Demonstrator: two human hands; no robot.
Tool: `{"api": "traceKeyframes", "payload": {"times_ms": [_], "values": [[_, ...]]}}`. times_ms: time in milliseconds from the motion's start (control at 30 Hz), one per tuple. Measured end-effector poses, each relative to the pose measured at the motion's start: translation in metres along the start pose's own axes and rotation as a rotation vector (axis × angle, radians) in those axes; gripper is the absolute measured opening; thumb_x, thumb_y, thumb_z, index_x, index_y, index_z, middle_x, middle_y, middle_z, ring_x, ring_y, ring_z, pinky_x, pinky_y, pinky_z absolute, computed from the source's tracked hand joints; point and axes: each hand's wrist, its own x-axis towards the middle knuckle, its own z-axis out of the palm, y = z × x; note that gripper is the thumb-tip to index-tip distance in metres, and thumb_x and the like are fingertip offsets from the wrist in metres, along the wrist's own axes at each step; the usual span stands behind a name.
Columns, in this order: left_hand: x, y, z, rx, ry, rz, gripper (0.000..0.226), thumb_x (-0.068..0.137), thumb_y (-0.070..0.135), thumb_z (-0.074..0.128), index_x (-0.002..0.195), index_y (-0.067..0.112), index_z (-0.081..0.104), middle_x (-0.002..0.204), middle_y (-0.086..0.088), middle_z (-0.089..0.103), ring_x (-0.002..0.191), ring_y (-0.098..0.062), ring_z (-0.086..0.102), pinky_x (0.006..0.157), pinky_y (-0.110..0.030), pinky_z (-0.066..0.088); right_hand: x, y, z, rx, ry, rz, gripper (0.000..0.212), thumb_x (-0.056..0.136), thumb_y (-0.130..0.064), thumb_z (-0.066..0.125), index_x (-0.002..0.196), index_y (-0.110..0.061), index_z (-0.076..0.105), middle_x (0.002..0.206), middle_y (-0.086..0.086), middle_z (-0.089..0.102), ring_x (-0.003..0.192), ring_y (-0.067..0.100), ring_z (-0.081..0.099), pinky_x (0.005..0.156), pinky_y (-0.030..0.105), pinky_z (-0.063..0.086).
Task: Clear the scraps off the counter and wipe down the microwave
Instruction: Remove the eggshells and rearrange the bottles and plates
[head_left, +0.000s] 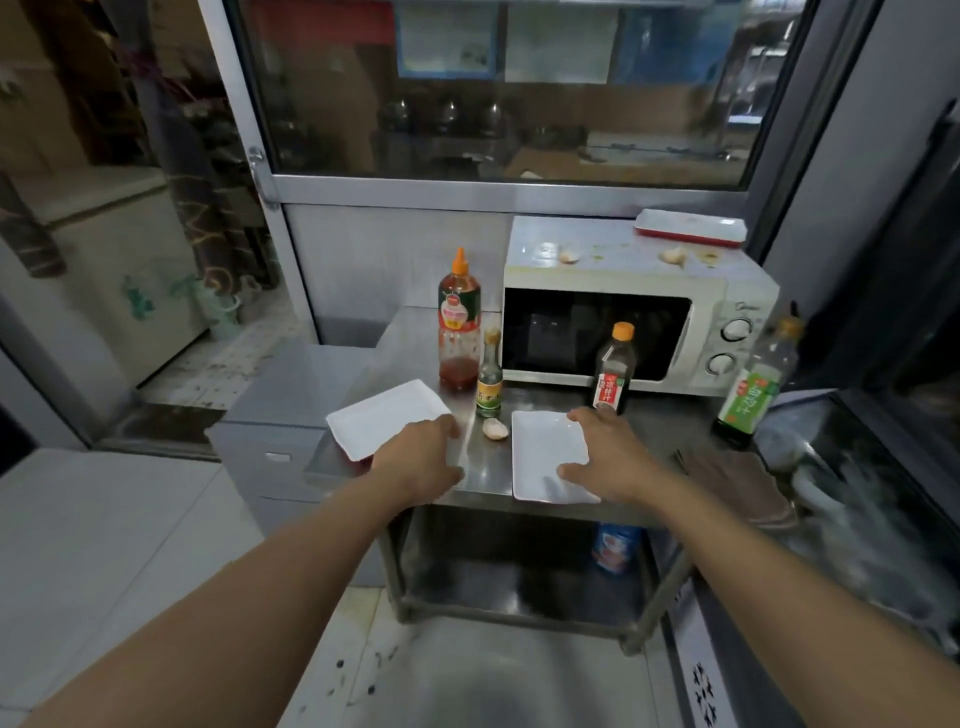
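The left hand (418, 457) covered the left plate's (384, 415) near corner; the right hand (608, 454), fingers spread, lay on another plate (543, 447); a garlic scrap (494, 429) sat between, bottles at twelve o'clock.

White microwave (613, 260) with a black door window, its top flecked green and brown; at its one o'clock corner, a white tray (691, 227) rimmed red; at nine o'clock, a sauce bottle (459, 317) with an orange cap and red dregs; two plain white plates (384, 415) on the grey steel desk (483, 467); between them, a pale pinkish scrap (494, 429).
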Motion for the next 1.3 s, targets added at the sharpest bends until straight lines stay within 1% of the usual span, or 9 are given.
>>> {"api": "traceKeyframes", "payload": {"times_ms": [233,467,600,667,733,800,1000,1167,1300], "values": [[0.078,0.004,0.034,-0.027,-0.052,-0.016,0.055,0.081,0.03,0.067,0.129,0.022,0.043,0.122,-0.003,0.058,0.109,-0.023,0.056,0.09,-0.039,0.049,0.068,0.045,0.009,0.025,-0.04,0.025,0.066,0.079,-0.032,0.069,0.135,-0.016,0.038,0.134,0.009,0.04,0.124,0.028,0.039,0.102,0.04,0.038],[0.152,-0.003,0.065,-0.021,-0.081,0.012,0.056,0.078,0.03,0.07,0.128,0.026,0.044,0.125,-0.003,0.056,0.111,-0.023,0.056,0.087,-0.037,0.051,0.118,0.081,0.024,0.112,0.013,0.118,0.064,0.077,-0.026,0.072,0.132,-0.011,0.042,0.131,0.013,0.047,0.118,0.029,0.044,0.092,0.028,0.037],[0.189,-0.008,0.083,-0.062,-0.107,0.034,0.05,0.077,0.03,0.072,0.121,0.021,0.05,0.123,-0.005,0.058,0.11,-0.025,0.056,0.089,-0.037,0.049,0.135,0.098,0.034,0.144,0.018,0.201,0.074,0.079,-0.025,0.071,0.141,-0.01,0.034,0.139,0.014,0.042,0.125,0.03,0.042,0.1,0.034,0.037],[0.204,-0.01,0.091,-0.096,-0.133,0.061,0.049,0.075,0.033,0.075,0.116,0.018,0.055,0.119,-0.007,0.06,0.107,-0.026,0.057,0.09,-0.039,0.049,0.14,0.107,0.039,0.176,0.08,0.238,0.065,0.082,-0.023,0.068,0.138,-0.009,0.038,0.135,0.015,0.046,0.119,0.03,0.047,0.093,0.03,0.039],[0.216,-0.012,0.098,-0.116,-0.135,0.072,0.046,0.075,0.029,0.073,0.117,0.017,0.056,0.118,-0.009,0.06,0.106,-0.029,0.057,0.087,-0.037,0.049,0.144,0.114,0.046,0.178,0.166,0.228,0.044,0.084,-0.019,0.066,0.124,-0.005,0.051,0.12,0.017,0.054,0.098,0.025,0.052,0.078,0.024,0.036],[0.223,-0.014,0.106,-0.124,-0.134,0.068,0.047,0.076,0.024,0.068,0.12,0.017,0.055,0.118,-0.009,0.06,0.107,-0.03,0.058,0.08,-0.032,0.048,0.149,0.122,0.053,0.155,0.196,0.237,0.031,0.083,-0.016,0.066,0.11,-0.004,0.056,0.109,0.016,0.057,0.089,0.021,0.051,0.071,0.024,0.034],[0.239,-0.018,0.126,-0.125,-0.157,0.078,0.062,0.072,0.025,0.069,0.13,0.018,0.048,0.128,-0.009,0.053,0.115,-0.032,0.052,0.085,-0.043,0.05,0.173,0.147,0.074,0.139,0.163,0.348,0.051,0.08,-0.02,0.069,0.124,-0.01,0.046,0.126,0.015,0.047,0.118,0.032,0.042,0.09,0.031,0.038],[0.246,-0.02,0.14,-0.105,-0.17,0.039,0.067,0.07,0.027,0.074,0.131,0.021,0.047,0.133,-0.002,0.049,0.117,-0.027,0.051,0.082,-0.042,0.051,0.192,0.163,0.088,0.088,0.138,0.411,0.057,0.079,-0.025,0.072,0.127,-0.012,0.044,0.13,0.012,0.046,0.121,0.029,0.041,0.094,0.036,0.041],[0.25,-0.021,0.148,-0.093,-0.162,0.008,0.066,0.069,0.032,0.076,0.129,0.025,0.049,0.133,0.003,0.049,0.116,-0.024,0.052,0.081,-0.04,0.052,0.2,0.168,0.099,0.087,0.146,0.356,0.057,0.081,-0.017,0.07,0.132,-0.012,0.044,0.132,0.012,0.048,0.122,0.029,0.043,0.095,0.037,0.041]]}}
